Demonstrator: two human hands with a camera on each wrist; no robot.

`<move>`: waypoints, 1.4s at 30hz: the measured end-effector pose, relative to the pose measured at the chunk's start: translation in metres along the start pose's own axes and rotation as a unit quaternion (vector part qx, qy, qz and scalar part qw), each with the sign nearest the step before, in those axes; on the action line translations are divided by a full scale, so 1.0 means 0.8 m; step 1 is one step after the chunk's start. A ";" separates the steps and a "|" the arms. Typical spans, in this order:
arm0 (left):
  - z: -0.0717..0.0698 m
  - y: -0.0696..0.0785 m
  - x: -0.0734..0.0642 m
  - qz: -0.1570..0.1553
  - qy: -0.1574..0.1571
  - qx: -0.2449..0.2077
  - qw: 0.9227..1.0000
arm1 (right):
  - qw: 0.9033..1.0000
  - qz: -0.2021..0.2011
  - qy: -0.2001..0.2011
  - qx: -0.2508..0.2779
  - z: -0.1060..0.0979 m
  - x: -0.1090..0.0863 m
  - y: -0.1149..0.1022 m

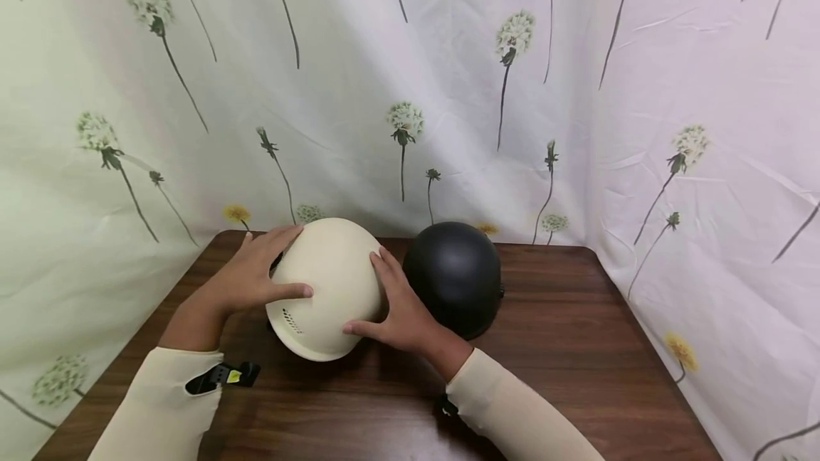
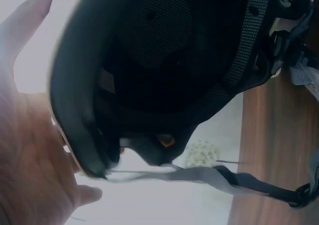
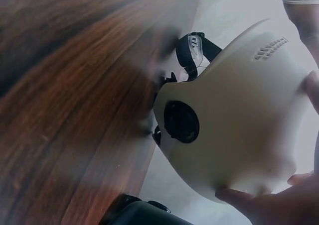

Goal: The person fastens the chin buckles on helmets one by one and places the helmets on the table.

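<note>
A cream helmet [image 1: 333,272] is tilted above the brown table, gripped between both hands. My left hand [image 1: 259,276] holds its left side, thumb lying over the shell and fingers toward the back. On the opposite side, my right hand [image 1: 400,308] spreads thumb and fingers round the shell. In the left wrist view the dark padded lining [image 2: 154,51] shows, and a grey chin strap [image 2: 209,176] hangs down with a black buckle. The right wrist view shows a round black disc [image 3: 181,121] on the helmet's side and small slotted vents [image 3: 270,49].
A glossy black helmet [image 1: 451,272] stands on the wooden table [image 1: 564,354], just right of the cream one. White curtains [image 1: 448,77] printed with dandelions enclose the table at the back and sides. Straps with small devices [image 1: 224,377] sit at both wrists.
</note>
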State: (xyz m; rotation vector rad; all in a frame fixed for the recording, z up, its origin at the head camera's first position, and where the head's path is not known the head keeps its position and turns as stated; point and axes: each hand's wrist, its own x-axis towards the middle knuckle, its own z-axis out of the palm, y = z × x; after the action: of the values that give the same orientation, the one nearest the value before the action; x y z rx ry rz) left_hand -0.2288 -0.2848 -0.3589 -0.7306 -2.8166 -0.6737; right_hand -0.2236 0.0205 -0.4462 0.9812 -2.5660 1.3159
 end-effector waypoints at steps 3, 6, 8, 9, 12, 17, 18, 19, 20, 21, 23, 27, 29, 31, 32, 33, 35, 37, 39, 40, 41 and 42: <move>0.002 0.000 -0.001 0.000 -0.005 -0.006 1.000 | 1.000 -0.007 -0.003 -0.010 0.000 -0.001 0.000; 0.005 -0.002 -0.002 0.002 -0.009 -0.020 1.000 | 1.000 -0.013 -0.001 -0.019 -0.001 -0.002 -0.001; 0.009 -0.004 -0.003 0.002 -0.010 -0.032 0.999 | 1.000 -0.017 0.001 -0.024 -0.001 -0.002 -0.001; 0.011 -0.005 -0.004 0.001 -0.009 -0.038 0.999 | 1.000 -0.018 0.003 -0.026 -0.001 -0.002 0.000; 0.019 -0.009 -0.005 0.002 -0.007 -0.059 0.998 | 0.999 -0.020 0.007 -0.031 -0.002 -0.002 0.001; 0.030 -0.018 -0.006 0.000 0.002 -0.082 0.997 | 0.999 -0.019 0.014 -0.043 -0.003 -0.001 0.005; 0.032 -0.019 -0.005 -0.001 0.003 -0.086 0.996 | 0.999 -0.018 0.015 -0.045 -0.003 -0.001 0.006; 0.034 -0.021 -0.005 -0.003 0.003 -0.089 0.996 | 0.999 -0.017 0.016 -0.046 -0.003 -0.001 0.007; 0.035 -0.022 -0.005 -0.003 0.004 -0.091 0.996 | 0.999 -0.018 0.017 -0.046 -0.003 -0.001 0.007; 0.037 -0.024 -0.004 -0.004 0.005 -0.094 0.996 | 0.999 -0.017 0.018 -0.046 -0.004 -0.001 0.008; 0.041 -0.026 -0.003 -0.004 0.005 -0.102 0.995 | 0.999 -0.015 0.017 -0.046 -0.005 0.000 0.010; 0.049 -0.029 -0.002 0.001 0.009 -0.115 0.993 | 0.999 -0.014 0.013 -0.050 -0.008 0.000 0.013; 0.053 -0.031 -0.003 0.005 0.012 -0.118 0.993 | 0.998 -0.017 0.012 -0.059 -0.009 0.001 0.014; 0.057 -0.033 -0.004 0.006 0.015 -0.117 0.993 | 0.997 -0.019 0.011 -0.068 -0.011 0.002 0.014; 0.058 -0.034 -0.004 0.004 0.016 -0.118 0.993 | 0.997 -0.021 0.010 -0.073 -0.011 0.003 0.014; 0.060 -0.034 -0.005 0.001 0.015 -0.120 0.993 | 0.997 -0.021 0.009 -0.078 -0.012 0.003 0.014; 0.063 -0.035 -0.006 -0.006 0.014 -0.122 0.992 | 0.996 -0.021 0.007 -0.087 -0.012 0.004 0.013; 0.065 -0.036 -0.008 -0.012 0.013 -0.126 0.992 | 0.995 -0.020 0.006 -0.093 -0.013 0.005 0.013; 0.068 -0.038 -0.008 -0.014 0.013 -0.128 0.992 | 0.995 -0.016 0.005 -0.098 -0.012 0.005 0.012; 0.070 -0.039 -0.009 -0.013 0.014 -0.130 0.991 | 0.995 -0.015 0.004 -0.101 -0.012 0.005 0.012; 0.071 -0.041 -0.009 -0.011 0.013 -0.132 0.991 | 0.994 -0.014 0.003 -0.104 -0.011 0.005 0.012; 0.073 -0.043 -0.010 -0.010 0.014 -0.135 0.991 | 0.994 -0.013 0.001 -0.106 -0.011 0.005 0.012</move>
State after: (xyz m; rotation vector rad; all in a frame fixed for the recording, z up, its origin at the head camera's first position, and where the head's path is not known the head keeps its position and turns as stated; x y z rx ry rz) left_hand -0.2408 -0.2879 -0.4261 -0.7273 -2.7411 -1.0737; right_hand -0.2339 0.0293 -0.4465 0.9684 -2.6130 1.0111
